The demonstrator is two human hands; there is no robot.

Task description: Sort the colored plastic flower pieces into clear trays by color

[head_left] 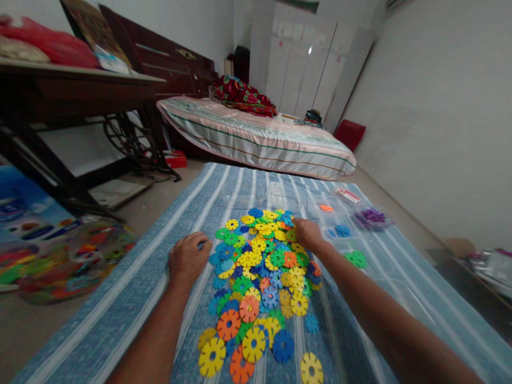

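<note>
Floor: your blue striped mat [132, 277] lay beside a low bed [256, 138].
Toy discs: a colourful pile of toothed discs [260, 277] sat mid-mat, between your hands.
Left hand: your left hand [187, 260] rested knuckles up at the pile's left edge, fingers curled; you hid whether they gripped anything.
Right hand: your right hand [306, 233] pressed fingers-down into the pile's far right edge; grip unclear.
Tray: a clear tray [360, 229] held sorted discs to your right.

Dim, flat indoor light, white walls grey and murky, small bright glare on the glossy wardrobe doors [310, 50], soft faint shadows, wide-angle bending at the edges, floor corners and forearms smeared and soft, colours of the plastic discs [260, 266] vivid and fairly sharp at centre
</note>
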